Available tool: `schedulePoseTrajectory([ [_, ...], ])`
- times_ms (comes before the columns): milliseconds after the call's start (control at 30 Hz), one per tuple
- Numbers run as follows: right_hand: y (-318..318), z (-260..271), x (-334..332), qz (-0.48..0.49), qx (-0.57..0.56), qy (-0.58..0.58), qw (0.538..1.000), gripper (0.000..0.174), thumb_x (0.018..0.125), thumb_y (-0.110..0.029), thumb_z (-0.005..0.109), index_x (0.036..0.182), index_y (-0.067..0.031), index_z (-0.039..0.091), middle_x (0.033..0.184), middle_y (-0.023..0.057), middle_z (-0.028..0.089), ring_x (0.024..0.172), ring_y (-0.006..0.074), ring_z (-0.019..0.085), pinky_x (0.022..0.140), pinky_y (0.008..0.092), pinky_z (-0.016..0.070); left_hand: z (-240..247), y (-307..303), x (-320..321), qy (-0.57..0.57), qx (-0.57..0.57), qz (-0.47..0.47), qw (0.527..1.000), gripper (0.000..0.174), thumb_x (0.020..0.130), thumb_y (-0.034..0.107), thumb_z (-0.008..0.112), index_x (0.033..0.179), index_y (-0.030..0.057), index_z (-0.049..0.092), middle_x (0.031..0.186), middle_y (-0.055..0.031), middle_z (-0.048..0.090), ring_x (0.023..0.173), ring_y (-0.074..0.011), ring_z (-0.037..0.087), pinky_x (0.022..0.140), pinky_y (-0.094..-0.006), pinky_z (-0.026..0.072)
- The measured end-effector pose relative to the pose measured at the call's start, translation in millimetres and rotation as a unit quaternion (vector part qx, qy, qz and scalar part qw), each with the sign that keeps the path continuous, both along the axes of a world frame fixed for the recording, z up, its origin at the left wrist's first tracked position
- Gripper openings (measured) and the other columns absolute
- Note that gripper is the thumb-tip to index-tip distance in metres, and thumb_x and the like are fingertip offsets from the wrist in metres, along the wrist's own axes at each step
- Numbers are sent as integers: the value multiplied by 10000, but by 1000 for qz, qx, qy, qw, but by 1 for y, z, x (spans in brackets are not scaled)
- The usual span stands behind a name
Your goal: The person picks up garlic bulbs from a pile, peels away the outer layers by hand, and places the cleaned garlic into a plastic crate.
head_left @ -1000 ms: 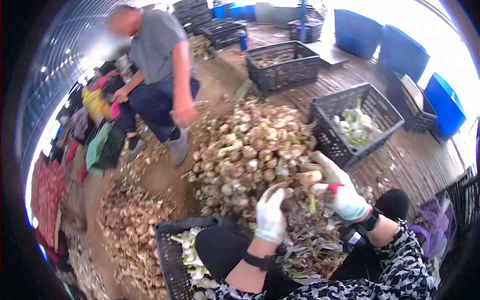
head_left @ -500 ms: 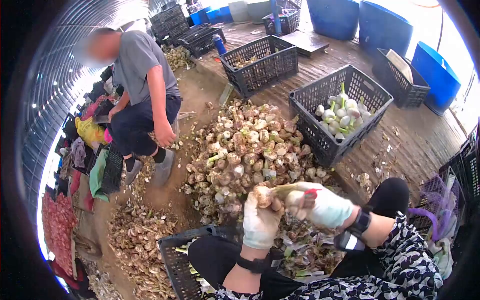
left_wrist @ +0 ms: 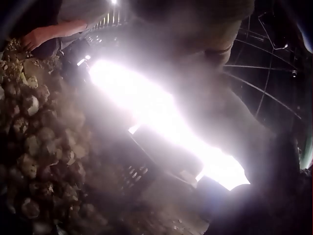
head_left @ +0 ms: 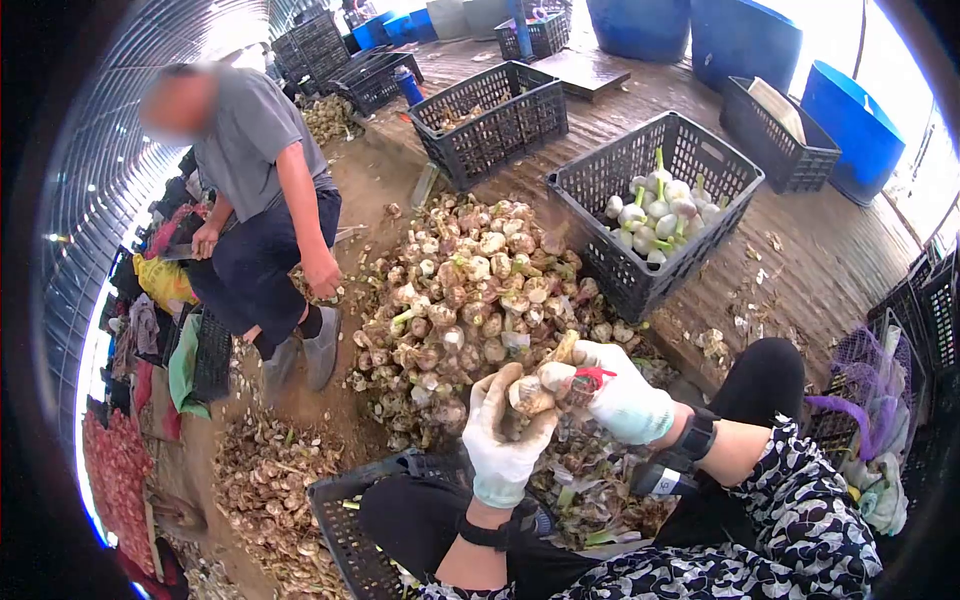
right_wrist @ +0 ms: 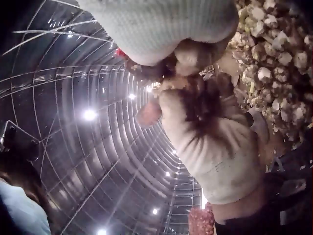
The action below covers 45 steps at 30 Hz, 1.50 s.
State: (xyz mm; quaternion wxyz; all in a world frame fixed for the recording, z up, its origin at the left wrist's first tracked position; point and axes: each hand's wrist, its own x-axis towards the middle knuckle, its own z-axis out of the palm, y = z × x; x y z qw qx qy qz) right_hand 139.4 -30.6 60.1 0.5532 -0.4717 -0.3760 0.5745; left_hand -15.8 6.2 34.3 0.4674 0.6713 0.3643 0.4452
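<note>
In the head view, the white-gloved left hand (head_left: 505,440) holds a brownish garlic bulb (head_left: 530,396) between its thumb and fingers. Against the bulb, the gloved right hand (head_left: 628,396) has its fingers curled and pinches at the garlic, a red strip (head_left: 596,374) across them. What lies inside the right fingers is partly hidden. Both hands are over a heap of unpeeled garlic (head_left: 480,270). From the right wrist, the left hand (right_wrist: 215,147) meets the right hand (right_wrist: 171,34) at the fingertips. Glare and blur cover much of the left wrist view.
A black crate (head_left: 640,260) of cleaned white garlic stands beyond the heap, another crate (head_left: 490,135) behind it. Beside the knees is a low black crate (head_left: 345,530). A person in grey (head_left: 255,130) sits at left. Blue tubs (head_left: 850,130) line the back right.
The hands moved together near the heap, then slightly left and down. A long stalk between them shows less clearly now. The head view has shifted; the other person remains seated, leaning a little differently.
</note>
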Motion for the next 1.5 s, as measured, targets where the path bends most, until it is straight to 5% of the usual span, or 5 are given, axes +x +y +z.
schedulePoseTrajectory([
  [533,-3,1,6,56,-38,74,995,119,857,-84,559,910,-7,631,766,24,623,659,66,553,605,229,458,-1,0,-4,28,124,25,992,519,713,-2,695,1194,-64,507,1043,-109,546,962,-196,581,830,-277,482],
  [667,8,-30,1,-14,179,-190,965,179,861,-34,530,1018,-25,616,853,23,632,767,72,570,666,213,453,-16,-1,2,-303,-342,-79,886,503,944,348,448,1233,-64,457,1050,-83,584,934,-141,564,813,-262,458],
  [867,4,-30,10,50,65,-75,994,158,828,-129,647,934,-15,620,857,36,623,791,90,552,712,263,459,-12,-4,4,-143,-318,-48,936,507,975,381,359,1260,-30,438,1090,-96,579,951,-140,573,800,-259,476],
  [1067,7,-19,21,6,298,-338,893,148,739,-63,646,865,-8,591,899,88,612,840,171,588,727,309,468,0,-7,4,-151,-219,-32,963,576,829,197,665,1257,-90,407,1135,-177,550,1014,-220,576,851,-314,485],
  [1500,-6,-22,23,-6,74,-58,996,115,836,-73,592,926,-8,621,839,38,645,745,129,610,665,258,477,-17,-6,8,-276,-365,-167,873,692,807,222,689,1330,-47,325,1149,-175,551,970,-294,599,833,-407,533],
])
